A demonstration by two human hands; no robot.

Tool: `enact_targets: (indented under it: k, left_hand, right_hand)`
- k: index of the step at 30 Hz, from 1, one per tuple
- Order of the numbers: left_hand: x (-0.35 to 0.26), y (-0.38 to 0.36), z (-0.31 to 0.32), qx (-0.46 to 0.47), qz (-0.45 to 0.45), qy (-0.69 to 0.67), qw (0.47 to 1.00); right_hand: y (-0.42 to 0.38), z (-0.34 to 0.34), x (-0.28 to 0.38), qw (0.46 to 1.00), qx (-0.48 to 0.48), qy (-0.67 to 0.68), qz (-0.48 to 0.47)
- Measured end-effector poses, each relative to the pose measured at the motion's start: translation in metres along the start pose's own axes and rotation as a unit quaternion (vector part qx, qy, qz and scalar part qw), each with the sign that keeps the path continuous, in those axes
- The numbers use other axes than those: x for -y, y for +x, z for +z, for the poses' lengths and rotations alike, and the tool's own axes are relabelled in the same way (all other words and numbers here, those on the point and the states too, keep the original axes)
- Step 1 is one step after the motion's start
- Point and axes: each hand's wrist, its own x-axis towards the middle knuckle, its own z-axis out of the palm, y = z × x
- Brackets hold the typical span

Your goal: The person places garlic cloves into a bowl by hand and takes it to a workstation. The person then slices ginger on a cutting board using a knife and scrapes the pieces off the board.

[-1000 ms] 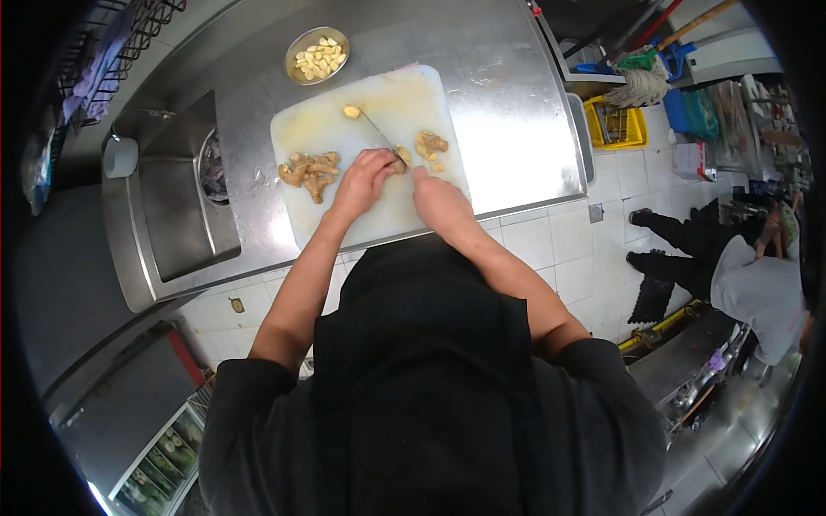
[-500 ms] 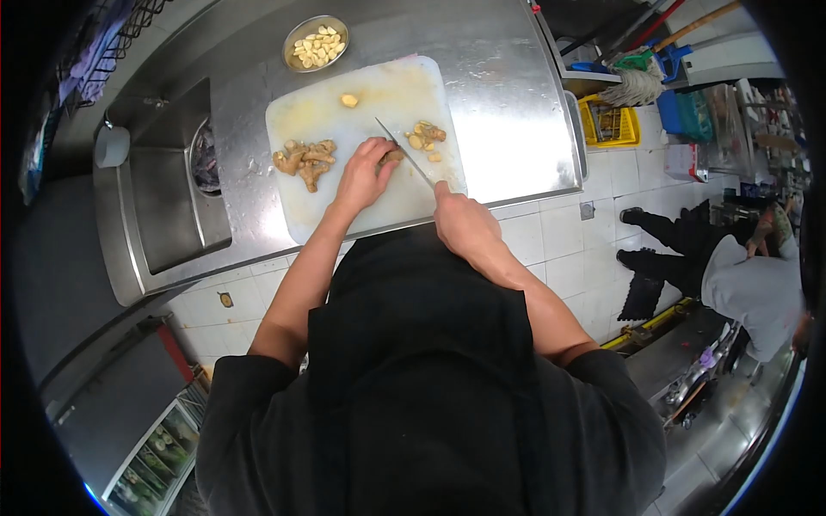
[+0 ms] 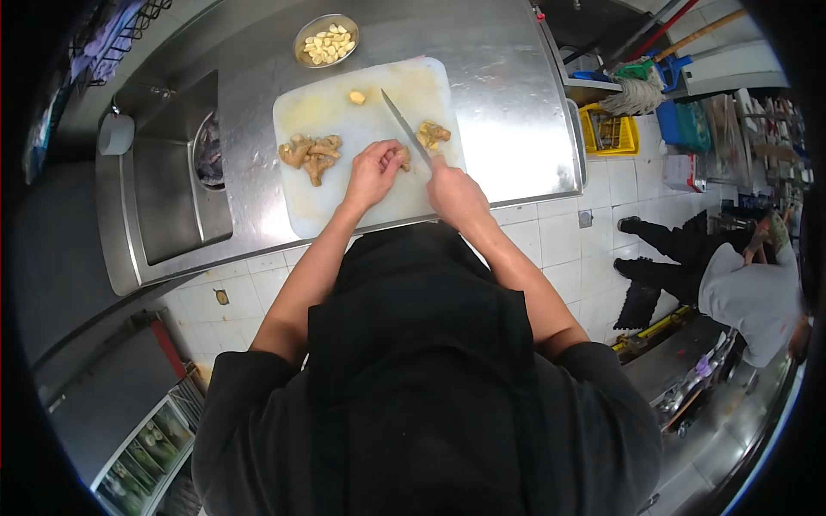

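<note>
On a white cutting board (image 3: 335, 202), my left hand (image 3: 375, 174) has its fingers wrapped round a small piece of ginger (image 3: 403, 158). My right hand (image 3: 455, 194) grips the handle of a long knife (image 3: 401, 117), whose blade points away to the upper left, just right of that piece. Unpeeled ginger roots (image 3: 311, 156) lie on the board's left side. Cut ginger bits (image 3: 432, 133) sit on the right, close to the blade. One peeled yellow piece (image 3: 357, 97) rests near the board's far edge.
A metal bowl (image 3: 327, 39) of pale peeled pieces stands beyond the board on the steel counter (image 3: 508, 103). To the left is a sink (image 3: 176, 215). A yellow basket (image 3: 609, 129) is at the right, and another person (image 3: 744, 275) is farther right.
The knife has swung to a steeper angle, its tip farther from me. My right hand has shifted slightly left and away from me. My left hand has moved a little right and its fingers have curled.
</note>
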Motion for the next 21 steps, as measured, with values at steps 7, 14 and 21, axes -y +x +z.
enact_targets:
  k: [7,14,21]
  left_hand:
    - [0.007,0.001,0.007,-0.040,0.092,0.010,0.995]
    - [0.008,0.002,0.015,-0.029,0.084,-0.043,0.995]
    - [0.012,0.003,0.014,-0.022,0.092,-0.040,0.995]
  right_hand:
    - [-0.041,-0.017,0.012,0.997,0.063,-0.034,0.011]
    - [-0.054,-0.016,0.009,0.996,0.084,-0.024,0.032]
    - [-0.045,-0.020,0.014,0.994,0.101,-0.030,0.031]
